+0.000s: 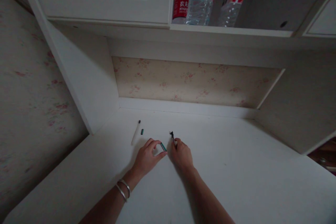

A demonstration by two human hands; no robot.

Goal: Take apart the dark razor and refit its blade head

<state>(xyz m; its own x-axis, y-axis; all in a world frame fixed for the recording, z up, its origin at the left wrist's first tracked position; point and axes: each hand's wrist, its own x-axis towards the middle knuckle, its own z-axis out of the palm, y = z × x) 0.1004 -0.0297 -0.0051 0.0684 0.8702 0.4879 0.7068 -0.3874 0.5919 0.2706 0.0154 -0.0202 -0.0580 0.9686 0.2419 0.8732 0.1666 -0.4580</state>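
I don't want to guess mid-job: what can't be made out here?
Head view: the lower part of the black thing is covered by the right hand.
Head view: any print on the green stick in the left hand is too small to read.
Head view: the top of the middle bottle is cut off by the upper edge.

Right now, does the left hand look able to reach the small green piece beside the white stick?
Probably yes: the left hand is near the small green piece and nothing visible blocks the way, though another green piece in its grip may hinder it.
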